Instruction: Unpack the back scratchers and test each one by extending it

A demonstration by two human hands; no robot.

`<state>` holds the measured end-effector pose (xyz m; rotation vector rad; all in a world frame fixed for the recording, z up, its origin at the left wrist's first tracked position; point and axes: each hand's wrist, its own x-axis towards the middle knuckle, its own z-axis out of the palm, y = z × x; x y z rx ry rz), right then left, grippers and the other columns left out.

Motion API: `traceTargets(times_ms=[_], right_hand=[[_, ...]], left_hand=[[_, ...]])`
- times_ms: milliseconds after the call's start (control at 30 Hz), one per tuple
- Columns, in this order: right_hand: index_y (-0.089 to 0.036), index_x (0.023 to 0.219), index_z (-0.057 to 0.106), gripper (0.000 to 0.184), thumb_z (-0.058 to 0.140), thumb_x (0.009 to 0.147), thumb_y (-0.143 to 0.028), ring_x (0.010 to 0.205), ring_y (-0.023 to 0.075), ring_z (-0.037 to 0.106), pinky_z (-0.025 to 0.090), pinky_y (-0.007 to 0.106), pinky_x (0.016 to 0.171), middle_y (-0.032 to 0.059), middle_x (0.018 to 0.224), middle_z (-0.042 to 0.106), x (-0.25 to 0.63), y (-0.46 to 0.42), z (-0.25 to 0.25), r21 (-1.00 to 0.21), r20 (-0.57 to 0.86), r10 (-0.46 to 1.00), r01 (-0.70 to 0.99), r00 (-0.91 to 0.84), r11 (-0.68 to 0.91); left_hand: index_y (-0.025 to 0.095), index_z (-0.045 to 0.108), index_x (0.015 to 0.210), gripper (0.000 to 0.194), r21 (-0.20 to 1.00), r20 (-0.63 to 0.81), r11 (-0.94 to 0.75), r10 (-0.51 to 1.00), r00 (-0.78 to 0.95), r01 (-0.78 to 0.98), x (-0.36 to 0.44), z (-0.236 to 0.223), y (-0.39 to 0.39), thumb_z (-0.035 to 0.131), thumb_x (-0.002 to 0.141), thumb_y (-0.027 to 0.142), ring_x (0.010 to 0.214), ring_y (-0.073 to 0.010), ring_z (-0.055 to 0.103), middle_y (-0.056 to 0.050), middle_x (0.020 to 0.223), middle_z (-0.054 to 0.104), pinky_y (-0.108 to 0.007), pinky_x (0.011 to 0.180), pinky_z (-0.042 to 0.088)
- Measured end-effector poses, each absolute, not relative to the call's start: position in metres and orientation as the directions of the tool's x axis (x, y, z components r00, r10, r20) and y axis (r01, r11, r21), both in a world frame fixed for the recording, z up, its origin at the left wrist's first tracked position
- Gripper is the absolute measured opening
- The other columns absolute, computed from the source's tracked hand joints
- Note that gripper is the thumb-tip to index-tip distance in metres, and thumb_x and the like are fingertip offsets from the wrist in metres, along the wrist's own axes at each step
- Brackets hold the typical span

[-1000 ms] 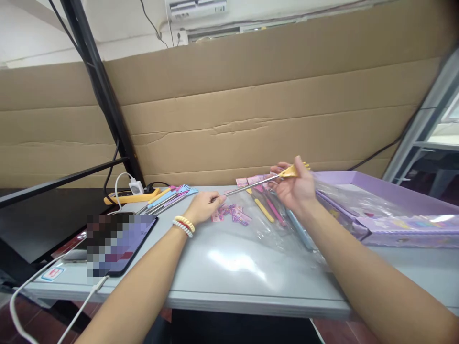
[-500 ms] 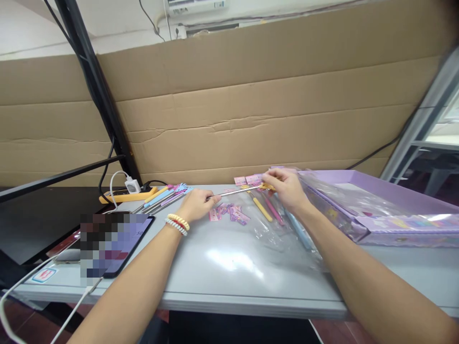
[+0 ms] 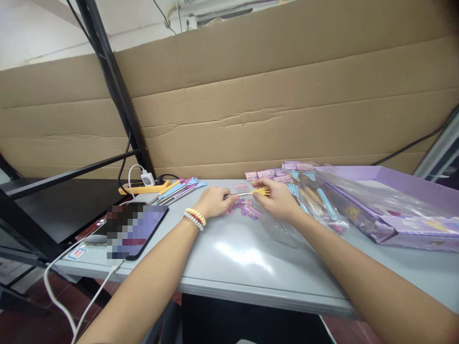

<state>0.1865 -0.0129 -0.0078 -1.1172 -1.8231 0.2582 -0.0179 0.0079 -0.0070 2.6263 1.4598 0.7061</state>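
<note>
A telescopic back scratcher with a yellow hand-shaped head [image 3: 262,192] and a thin metal rod is held between my two hands. My left hand [image 3: 215,202] is closed around the rod end, and the fingers of my right hand [image 3: 278,200] pinch the yellow head. Small pink and purple printed cards [image 3: 249,210] lie on the table just below the rod. Beyond my right hand, clear bags hold back scratchers with blue heads [image 3: 310,177] and pink header cards [image 3: 268,173]. More loose back scratchers [image 3: 179,191] are piled to the left of my left hand.
A purple open box [image 3: 387,229] in clear plastic stands on the right of the grey table [image 3: 222,267]. Phones [image 3: 147,234] with white cables lie at the left. Behind them is a yellow power strip [image 3: 129,189]. A cardboard sheet [image 3: 229,114] walls off the back.
My hands have come closer together, and the stretch of metal rod between them is shorter. The yellow head now shows plainly at my right fingers. The camera view has shifted.
</note>
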Motion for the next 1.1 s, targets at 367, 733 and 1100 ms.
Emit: traceTargets(times_ms=[367, 733, 1100], right_hand=[[-0.019, 0.084, 0.049, 0.027, 0.064, 0.069, -0.035, 0.041, 0.0112, 0.050, 0.042, 0.024, 0.043, -0.0030, 0.051, 0.056, 0.187, -0.001, -0.015, -0.881, 0.463, 0.886, 0.119, 0.020, 0.458], [-0.016, 0.081, 0.055, 0.026, 0.062, 0.071, -0.039, 0.041, 0.0108, 0.051, 0.043, 0.023, 0.043, 0.0000, 0.050, 0.058, 0.190, -0.005, -0.009, -0.899, 0.416, 0.909, 0.152, 0.000, 0.411], [-0.016, 0.081, 0.053, 0.017, 0.061, 0.071, -0.026, 0.035, 0.0087, 0.050, 0.038, 0.019, 0.034, -0.0023, 0.053, 0.058, 0.191, -0.012, 0.002, -0.859, 0.447, 0.894, 0.269, -0.021, 0.435]], left_hand=[[0.018, 0.061, 0.068, 0.054, 0.341, 0.418, -0.506, 0.837, 0.354, 0.793, -0.024, -0.006, 0.013, 0.035, 0.080, 0.064, 0.055, -0.0126, 0.046, 0.000, 0.059, 0.058, -0.026, 0.052, 0.026], [0.018, 0.063, 0.086, 0.032, 0.231, 0.503, -0.626, 0.732, 0.459, 0.745, -0.024, -0.014, 0.021, 0.037, 0.088, 0.036, 0.075, -0.0161, 0.054, -0.004, 0.083, 0.064, -0.027, 0.066, 0.037], [0.022, 0.064, 0.092, 0.035, 0.130, 0.538, -0.626, 0.696, 0.476, 0.769, -0.020, -0.001, 0.010, 0.037, 0.088, 0.044, 0.075, -0.0155, 0.058, -0.002, 0.086, 0.066, -0.026, 0.063, 0.037]])
